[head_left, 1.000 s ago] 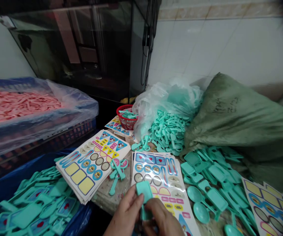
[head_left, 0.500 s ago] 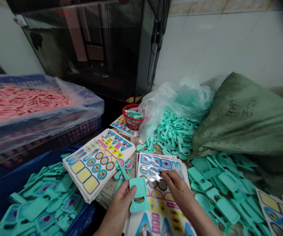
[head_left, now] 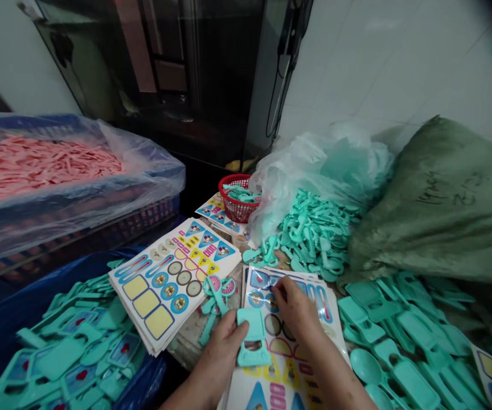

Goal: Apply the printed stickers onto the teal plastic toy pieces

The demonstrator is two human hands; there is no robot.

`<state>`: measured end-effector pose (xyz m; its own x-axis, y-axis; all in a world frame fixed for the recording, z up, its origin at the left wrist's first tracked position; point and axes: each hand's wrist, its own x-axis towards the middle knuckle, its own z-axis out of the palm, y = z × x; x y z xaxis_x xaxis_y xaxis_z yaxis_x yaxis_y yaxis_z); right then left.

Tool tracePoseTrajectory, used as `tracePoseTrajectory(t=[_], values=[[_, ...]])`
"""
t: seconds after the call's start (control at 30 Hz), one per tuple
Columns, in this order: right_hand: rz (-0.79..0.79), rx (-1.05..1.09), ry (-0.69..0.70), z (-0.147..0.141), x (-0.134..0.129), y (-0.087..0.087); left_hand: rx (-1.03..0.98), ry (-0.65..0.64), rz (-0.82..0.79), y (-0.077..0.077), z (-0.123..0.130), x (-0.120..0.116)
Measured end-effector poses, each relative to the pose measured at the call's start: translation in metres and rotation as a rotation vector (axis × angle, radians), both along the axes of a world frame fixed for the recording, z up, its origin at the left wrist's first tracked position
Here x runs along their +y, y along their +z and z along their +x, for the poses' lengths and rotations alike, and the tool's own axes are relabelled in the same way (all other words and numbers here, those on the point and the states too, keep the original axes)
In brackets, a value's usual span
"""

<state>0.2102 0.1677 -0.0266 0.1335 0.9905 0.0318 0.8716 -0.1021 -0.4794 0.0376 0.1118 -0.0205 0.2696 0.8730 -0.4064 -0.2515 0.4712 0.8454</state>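
A teal plastic tag (head_left: 252, 324) is well steadied by the closed fingers of the left hand (head_left: 219, 356), while a sticker sheet (head_left: 282, 364) just beyond is touched by the bunched fingers of the right hand (head_left: 295, 313), any hold unclear.

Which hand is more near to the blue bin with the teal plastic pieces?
The left hand is nearer: it holds a teal plastic piece just to the right of the blue bin. The right hand is farther from the bin, on a sticker sheet.

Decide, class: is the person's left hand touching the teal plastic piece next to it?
Touching. The head view shows the left hand with its fingers pressed against the side of the teal plastic piece, holding it.
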Motion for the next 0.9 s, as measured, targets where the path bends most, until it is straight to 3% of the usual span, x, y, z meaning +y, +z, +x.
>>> tracePoseTrajectory(t=[0.23,0.47,0.9], values=[[-0.027,0.007,0.047,0.001,-0.017,0.000,-0.047,-0.041,-0.031,0.012,-0.003,0.000],[-0.028,0.022,0.029,0.005,-0.027,-0.004,-0.040,-0.073,0.003,-0.001,-0.004,-0.007],[-0.037,-0.006,0.003,-0.003,-0.024,-0.001,0.004,-0.109,0.021,-0.003,-0.005,-0.006]])
